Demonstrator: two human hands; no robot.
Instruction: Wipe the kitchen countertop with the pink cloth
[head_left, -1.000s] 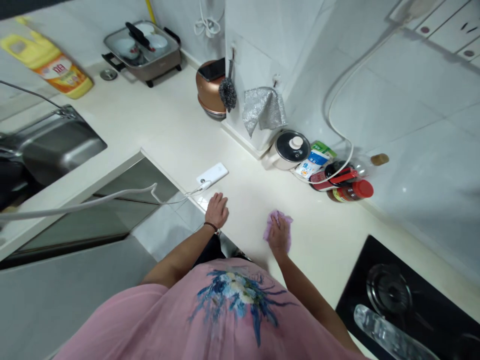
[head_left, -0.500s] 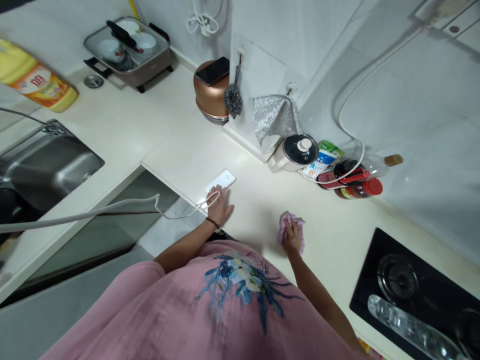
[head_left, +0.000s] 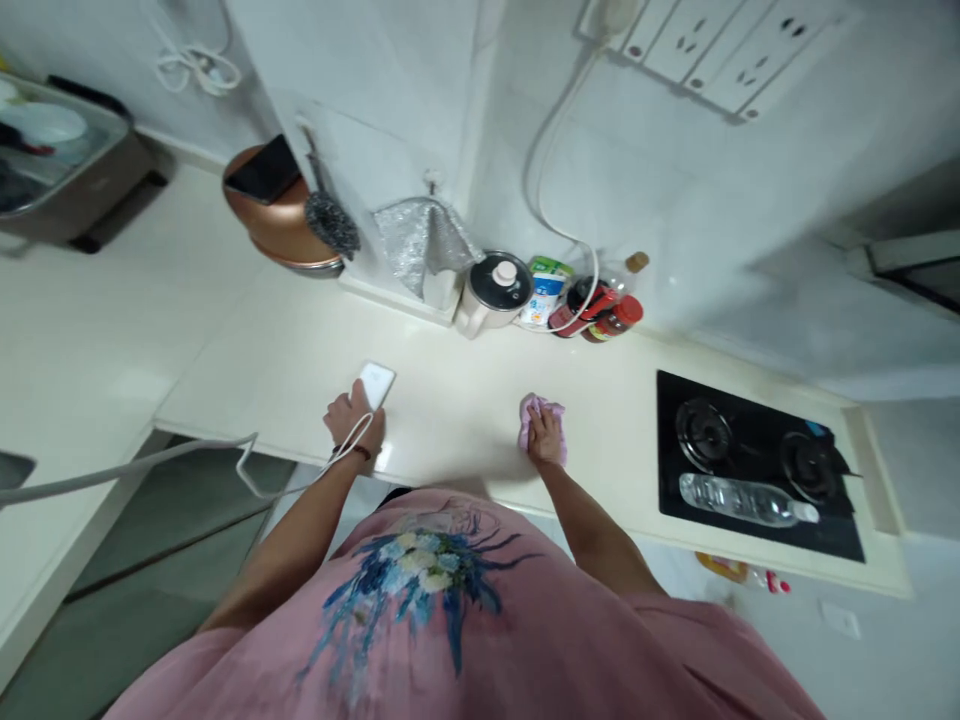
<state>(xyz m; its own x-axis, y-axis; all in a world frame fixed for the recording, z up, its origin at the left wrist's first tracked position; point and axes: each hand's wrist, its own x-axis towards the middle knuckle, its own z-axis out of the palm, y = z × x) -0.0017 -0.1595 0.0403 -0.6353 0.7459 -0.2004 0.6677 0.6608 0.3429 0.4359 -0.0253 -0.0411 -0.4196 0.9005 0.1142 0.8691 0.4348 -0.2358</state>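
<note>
My left hand [head_left: 354, 415] rests on the counter [head_left: 450, 420] near its front edge, with its fingers on the near end of a white power bank [head_left: 377, 385] that lies flat. A thin white cable [head_left: 360, 432] loops over that wrist and leads off to the left. To the right, my right hand [head_left: 545, 435] presses a crumpled pinkish-purple cloth [head_left: 527, 415] against the countertop, fingers bunched on it. Cloth shows on both sides of the hand. Part of the power bank is covered by my left fingers.
Along the wall stand a lidded electric pot [head_left: 491, 290], a white-blue packet [head_left: 544, 297] and red-capped jars [head_left: 615, 318]. A black gas hob [head_left: 675, 485] with a plastic bottle [head_left: 746, 500] lies right. Left are a copper pot [head_left: 289, 225] and a silver mesh cloth [head_left: 424, 240].
My view has swung right, bringing the whole hob and wall sockets into sight. My left hand and the power bank have shifted right along the counter. The cloth stays under my right hand.
</note>
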